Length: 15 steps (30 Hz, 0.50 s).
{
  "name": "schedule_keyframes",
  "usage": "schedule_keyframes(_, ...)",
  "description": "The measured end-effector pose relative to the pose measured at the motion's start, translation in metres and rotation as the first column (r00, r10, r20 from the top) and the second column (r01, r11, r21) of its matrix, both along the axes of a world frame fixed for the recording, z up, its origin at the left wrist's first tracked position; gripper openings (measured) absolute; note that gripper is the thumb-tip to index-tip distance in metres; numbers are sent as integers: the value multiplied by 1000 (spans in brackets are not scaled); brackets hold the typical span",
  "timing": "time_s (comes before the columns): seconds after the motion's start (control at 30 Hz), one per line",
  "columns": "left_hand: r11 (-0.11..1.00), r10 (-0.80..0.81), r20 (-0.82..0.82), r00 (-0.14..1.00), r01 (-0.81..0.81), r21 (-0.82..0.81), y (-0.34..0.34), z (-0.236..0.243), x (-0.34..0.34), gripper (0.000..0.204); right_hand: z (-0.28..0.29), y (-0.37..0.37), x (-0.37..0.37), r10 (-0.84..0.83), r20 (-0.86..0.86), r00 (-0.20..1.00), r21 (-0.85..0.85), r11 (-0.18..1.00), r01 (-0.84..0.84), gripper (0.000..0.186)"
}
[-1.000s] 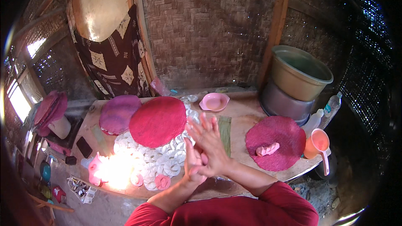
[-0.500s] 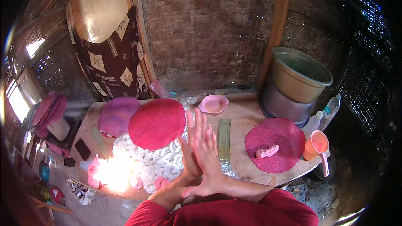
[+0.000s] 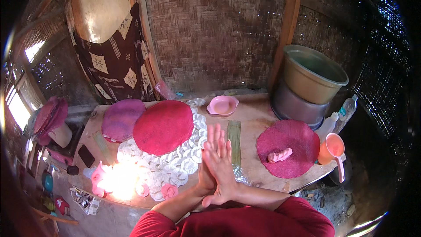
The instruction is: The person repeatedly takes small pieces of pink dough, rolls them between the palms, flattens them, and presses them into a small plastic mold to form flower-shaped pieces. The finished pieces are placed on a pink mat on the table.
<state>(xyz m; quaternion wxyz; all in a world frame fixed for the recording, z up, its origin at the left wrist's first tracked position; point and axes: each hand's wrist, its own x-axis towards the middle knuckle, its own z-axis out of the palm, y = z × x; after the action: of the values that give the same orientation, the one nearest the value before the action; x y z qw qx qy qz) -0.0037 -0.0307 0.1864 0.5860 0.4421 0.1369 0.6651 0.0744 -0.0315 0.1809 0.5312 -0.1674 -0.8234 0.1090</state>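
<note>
My left hand [image 3: 205, 173] and my right hand [image 3: 221, 177] are pressed together flat, palm to palm, fingers stretched upward, the right one in front. Whether anything lies between the palms is hidden. Behind them are many small white discs [image 3: 188, 164], a green leaf strip [image 3: 234, 142] and crumpled clear plastic [image 3: 241, 174]. To the left, a large red round mat [image 3: 162, 126] lies on the discs beside a purple one [image 3: 123, 120]. To the right, a lumpy pink piece [image 3: 279, 155] rests on a magenta round mat [image 3: 287, 140].
The wooden table [image 3: 252, 105] holds a pink dish [image 3: 222, 105], stacked large tubs [image 3: 302, 112], bottles [image 3: 328, 127], an orange dipper [image 3: 333, 149] and a phone [image 3: 86, 156]. A woven wall [image 3: 210, 35] stands behind, with a patterned cloth [image 3: 114, 66] at left.
My hands have slid against each other, and their palms now lie flatter together with fingers straighter than a second ago. Things on the table look unchanged.
</note>
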Motion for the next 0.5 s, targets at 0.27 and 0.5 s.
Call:
schedule_keyframes(0.27,982,-9,-85,996,-7,-186,-18,-30,3,81,-6,22,8,-62,109,992,-23,998,64,93)
schedule_keyframes(0.5,843,-270,16,963,245,-479,-31,-111,-7,72,-42,-8,-4,279,114,953,319,899,-301,82)
